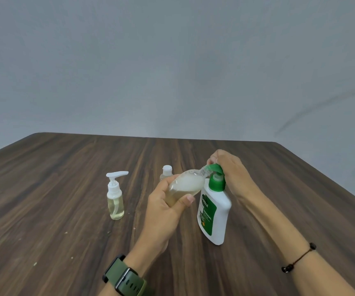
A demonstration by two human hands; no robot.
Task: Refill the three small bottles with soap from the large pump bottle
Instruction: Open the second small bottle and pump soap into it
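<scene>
Farthest left of the fingers, a clear pump bottle (115, 200) stands upright on the dark wood-grain tabletop (44, 189); white pump head, pale yellow liquid filling most of the body, dip tube visible inside. Behind the left hand (168, 207), a small capped bottle (166, 172) with a white cap stands upright, its lower part hidden by the fingers. The left hand, a green watch (125, 278) at its wrist, grips a clear bottle (185, 186) with fingers and thumb curled round its base; the bottle is tilted, open neck up and to the right, meeting the green spout of the soap bottle (215, 212). It holds cloudy, pale, foamy liquid to roughly two thirds. Just right of these fingers, the soap bottle stands on the tabletop, white with a green label and green pump. The right hand (229, 169), a dark cord bracelet (298, 258) at its wrist, rests on the pump head, fingers curled over it and closed around its top.
</scene>
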